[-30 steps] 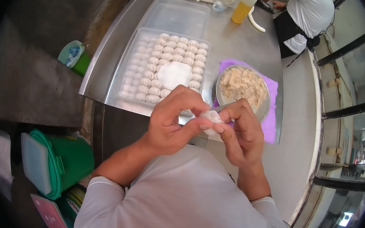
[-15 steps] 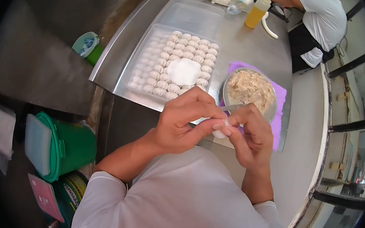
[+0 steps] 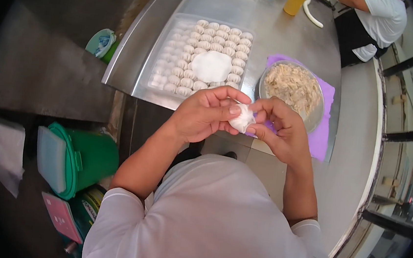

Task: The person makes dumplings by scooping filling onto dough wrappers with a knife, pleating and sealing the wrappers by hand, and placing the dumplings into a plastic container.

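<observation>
A round white dumpling with a gathered edge is between my two hands, in front of the table. My left hand wraps round its left side, the thumb on top. My right hand pinches the dumpling's edge from the right. Beyond them, a clear plastic tray holds rows of pleated dumplings, with a stack of thin white wrappers lying on some of them. To the right, a metal bowl of pale filling sits on a purple cloth.
At the table's far side are a bottle of yellow liquid and a curved white object. A co-worker in a white shirt stands at the back right. Green bins are on the floor at left.
My left hand has turned and now cups the dumpling, which shows more of its round body and gathered edge. The view has shifted, so the tray and bowl appear higher and further right.
</observation>
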### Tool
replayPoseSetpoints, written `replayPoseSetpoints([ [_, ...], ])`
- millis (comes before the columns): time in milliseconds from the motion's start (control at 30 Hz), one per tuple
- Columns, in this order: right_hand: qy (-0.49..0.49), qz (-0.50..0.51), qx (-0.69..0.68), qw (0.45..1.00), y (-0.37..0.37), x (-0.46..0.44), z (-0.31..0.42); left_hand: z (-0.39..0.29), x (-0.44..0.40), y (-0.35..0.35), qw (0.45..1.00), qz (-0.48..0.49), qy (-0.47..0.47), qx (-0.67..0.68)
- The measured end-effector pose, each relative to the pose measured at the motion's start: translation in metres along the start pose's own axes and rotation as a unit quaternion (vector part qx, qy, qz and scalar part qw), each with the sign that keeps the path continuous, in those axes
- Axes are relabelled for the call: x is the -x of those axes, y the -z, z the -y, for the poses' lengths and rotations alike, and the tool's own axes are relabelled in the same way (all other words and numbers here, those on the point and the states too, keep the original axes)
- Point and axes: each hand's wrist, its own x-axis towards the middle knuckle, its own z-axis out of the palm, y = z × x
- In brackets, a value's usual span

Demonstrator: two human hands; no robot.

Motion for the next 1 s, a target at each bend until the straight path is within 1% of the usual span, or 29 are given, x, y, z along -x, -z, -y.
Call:
replayPoseSetpoints([
  [33, -0.016, 0.013, -0.045, 0.999, -0.002, -0.003, -0.002, -0.008, 0.0, 0.0, 1.0, 0.003, -0.007, 0.015],
  [67, -0.017, 0.005, -0.041, 0.999, -0.008, -0.006, -0.002, -0.014, 0.001, 0.003, 1.0, 0.011, -0.003, 0.016],
  [133, -0.038, -0.08, -0.131, 0.987, -0.025, -0.012, -0.003, -0.023, 0.004, 0.011, 0.994, -0.06, -0.026, -0.086],
  [167, -0.039, -0.088, -0.126, 0.987, -0.03, -0.016, -0.007, -0.028, 0.004, 0.015, 0.993, -0.071, -0.006, -0.099],
  [233, -0.068, -0.111, -0.013, 0.991, -0.04, -0.026, -0.018, -0.033, 0.002, 0.022, 0.991, -0.064, -0.016, -0.116],
  [267, -0.07, -0.118, -0.009, 0.99, -0.048, -0.031, -0.02, -0.036, 0.001, 0.026, 0.988, -0.066, -0.03, -0.134],
  [333, -0.035, -0.146, 0.069, 0.986, -0.07, -0.044, -0.024, -0.04, -0.002, 0.036, 0.989, -0.05, -0.038, -0.137],
  [367, 0.001, -0.183, 0.082, 0.98, -0.079, -0.05, -0.027, -0.042, -0.002, 0.041, 0.988, -0.044, -0.049, -0.14],
  [467, 0.01, -0.212, 0.103, 0.972, -0.091, -0.058, -0.037, -0.05, 0.0, 0.051, 0.982, -0.041, -0.054, -0.176],
  [600, -0.021, -0.233, 0.103, 0.967, -0.103, -0.072, -0.043, -0.057, -0.004, 0.066, 0.982, -0.029, -0.071, -0.171],
  [667, -0.067, -0.238, 0.066, 0.967, -0.105, -0.078, -0.046, -0.06, -0.006, 0.069, 0.986, -0.032, -0.072, -0.15],
  [700, -0.069, -0.238, 0.067, 0.966, -0.107, -0.083, -0.046, -0.062, -0.007, 0.071, 0.986, -0.031, -0.071, -0.148],
  [767, -0.071, -0.26, -0.123, 0.955, -0.112, -0.096, -0.046, -0.069, -0.01, 0.077, 0.983, -0.045, -0.081, -0.156],
  [800, -0.072, -0.259, -0.122, 0.955, -0.114, -0.1, -0.048, -0.073, -0.011, 0.079, 0.983, -0.045, -0.081, -0.155],
  [867, -0.025, -0.256, -0.159, 0.953, -0.115, -0.108, -0.053, -0.079, -0.012, 0.083, 0.986, -0.046, -0.075, -0.143],
  [900, -0.025, -0.254, -0.159, 0.954, -0.114, -0.109, -0.053, -0.081, -0.012, 0.083, 0.986, -0.047, -0.077, -0.143],
  [933, -0.014, -0.238, -0.051, 0.97, -0.112, -0.11, -0.053, -0.082, -0.012, 0.082, 0.984, -0.046, -0.082, -0.15],
  [967, -0.001, -0.218, 0.059, 0.974, -0.111, -0.112, -0.054, -0.083, -0.013, 0.082, 0.983, -0.045, -0.088, -0.157],
  [1000, 0.001, -0.216, 0.058, 0.975, -0.11, -0.114, -0.054, -0.082, -0.014, 0.082, 0.982, -0.047, -0.091, -0.158],
])
